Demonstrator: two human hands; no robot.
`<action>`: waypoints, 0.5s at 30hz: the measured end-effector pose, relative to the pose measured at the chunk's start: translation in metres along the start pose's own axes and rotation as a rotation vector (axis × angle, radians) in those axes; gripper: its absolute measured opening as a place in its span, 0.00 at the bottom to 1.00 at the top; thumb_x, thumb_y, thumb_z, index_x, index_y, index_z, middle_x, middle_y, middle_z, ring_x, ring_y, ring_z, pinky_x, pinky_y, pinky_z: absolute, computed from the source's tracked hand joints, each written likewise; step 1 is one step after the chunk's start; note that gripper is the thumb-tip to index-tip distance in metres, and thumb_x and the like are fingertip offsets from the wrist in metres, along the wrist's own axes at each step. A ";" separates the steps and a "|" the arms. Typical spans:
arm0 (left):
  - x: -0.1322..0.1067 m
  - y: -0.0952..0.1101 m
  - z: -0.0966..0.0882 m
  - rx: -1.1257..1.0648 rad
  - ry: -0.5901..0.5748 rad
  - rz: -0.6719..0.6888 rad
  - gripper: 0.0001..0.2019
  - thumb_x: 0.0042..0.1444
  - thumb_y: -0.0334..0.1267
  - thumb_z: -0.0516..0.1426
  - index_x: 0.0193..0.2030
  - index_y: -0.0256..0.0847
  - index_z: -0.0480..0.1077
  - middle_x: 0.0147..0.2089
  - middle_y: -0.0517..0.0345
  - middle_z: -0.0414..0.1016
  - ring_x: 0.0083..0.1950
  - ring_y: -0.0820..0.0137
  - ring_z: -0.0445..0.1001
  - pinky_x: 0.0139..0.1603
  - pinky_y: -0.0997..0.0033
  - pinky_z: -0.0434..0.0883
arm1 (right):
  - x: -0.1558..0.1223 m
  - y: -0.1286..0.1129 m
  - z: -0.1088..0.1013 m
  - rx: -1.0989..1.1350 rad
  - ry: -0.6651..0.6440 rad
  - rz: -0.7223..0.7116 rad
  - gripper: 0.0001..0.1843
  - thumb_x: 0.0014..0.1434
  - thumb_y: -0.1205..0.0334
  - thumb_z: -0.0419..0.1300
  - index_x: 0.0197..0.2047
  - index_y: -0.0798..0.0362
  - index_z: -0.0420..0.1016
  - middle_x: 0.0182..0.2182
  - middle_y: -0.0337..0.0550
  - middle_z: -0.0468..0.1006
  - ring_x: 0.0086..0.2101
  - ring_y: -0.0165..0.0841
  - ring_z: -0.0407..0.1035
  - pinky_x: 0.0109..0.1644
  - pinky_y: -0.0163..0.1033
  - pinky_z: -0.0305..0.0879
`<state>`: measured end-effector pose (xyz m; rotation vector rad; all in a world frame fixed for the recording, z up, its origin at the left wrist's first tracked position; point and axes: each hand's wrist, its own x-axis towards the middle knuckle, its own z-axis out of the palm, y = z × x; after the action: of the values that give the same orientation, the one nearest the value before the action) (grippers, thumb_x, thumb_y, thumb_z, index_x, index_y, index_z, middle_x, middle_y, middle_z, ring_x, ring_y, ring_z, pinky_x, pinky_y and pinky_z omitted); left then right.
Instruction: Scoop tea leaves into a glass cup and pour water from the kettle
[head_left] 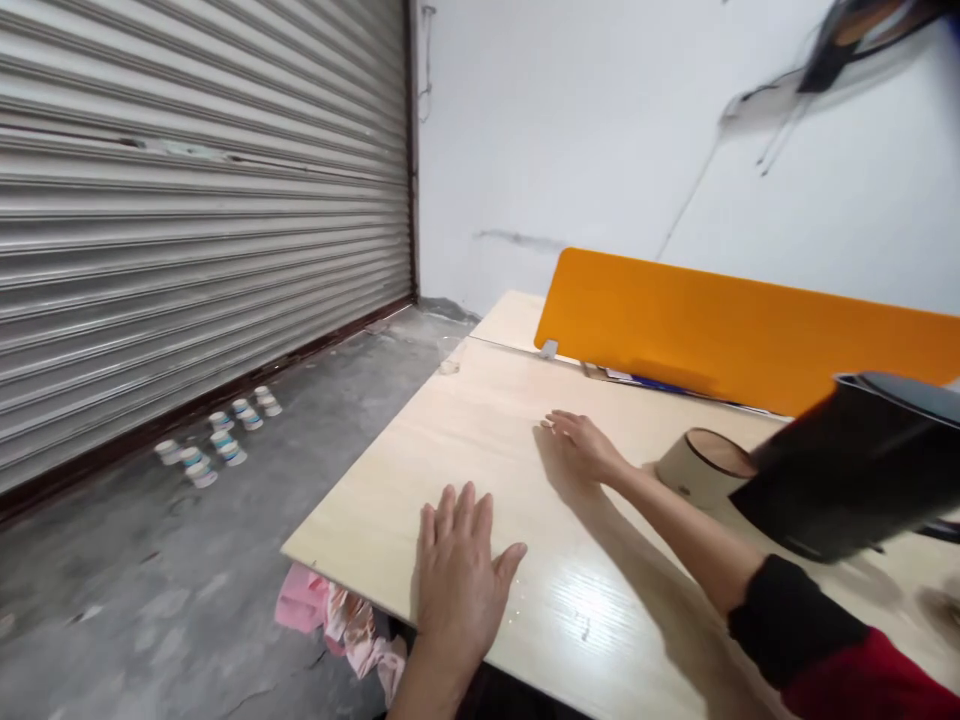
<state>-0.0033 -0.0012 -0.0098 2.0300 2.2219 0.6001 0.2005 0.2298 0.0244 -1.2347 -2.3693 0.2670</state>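
My left hand (459, 575) lies flat, palm down and fingers spread, near the front left corner of a pale wooden table (480, 420), holding nothing. My right hand (585, 447) reaches leftward over the middle of the table, fingers stretched out and resting on the surface, also holding nothing. Its forearm is bare up to a black cuff and red sleeve (825, 650). A beige cylindrical container (701, 468) with a brown top stands just right of my right wrist. A large, blurred black object (855, 470) sits in front of it at the right.
An orange divider panel (735, 330) stands along the table's far edge. A grey roller shutter (195, 220) fills the left wall. Several small cups (217, 440) sit on the concrete floor before it. Pink cloth (337, 620) hangs under the table's corner.
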 end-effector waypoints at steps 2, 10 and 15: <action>-0.001 -0.001 0.001 0.056 -0.004 0.018 0.30 0.69 0.56 0.52 0.72 0.41 0.65 0.77 0.48 0.58 0.79 0.48 0.53 0.77 0.39 0.51 | -0.014 -0.002 0.008 -0.079 -0.044 -0.024 0.20 0.67 0.61 0.55 0.58 0.50 0.78 0.63 0.51 0.75 0.60 0.47 0.67 0.65 0.53 0.61; -0.004 -0.012 0.016 0.185 0.007 0.073 0.29 0.70 0.52 0.51 0.71 0.39 0.66 0.77 0.46 0.58 0.78 0.46 0.53 0.75 0.37 0.52 | -0.055 -0.012 -0.006 -0.337 -0.157 -0.017 0.13 0.70 0.66 0.53 0.48 0.52 0.80 0.50 0.51 0.80 0.50 0.42 0.69 0.53 0.43 0.63; -0.006 -0.020 0.028 0.189 0.005 0.060 0.29 0.69 0.51 0.49 0.72 0.40 0.65 0.78 0.49 0.57 0.79 0.48 0.50 0.76 0.40 0.51 | -0.118 -0.019 -0.034 -0.452 -0.163 0.069 0.10 0.67 0.70 0.56 0.42 0.57 0.80 0.42 0.54 0.80 0.44 0.41 0.71 0.48 0.44 0.61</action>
<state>-0.0129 -0.0019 -0.0432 2.1912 2.3080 0.4131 0.2611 0.1212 0.0256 -1.5465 -2.6209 -0.1666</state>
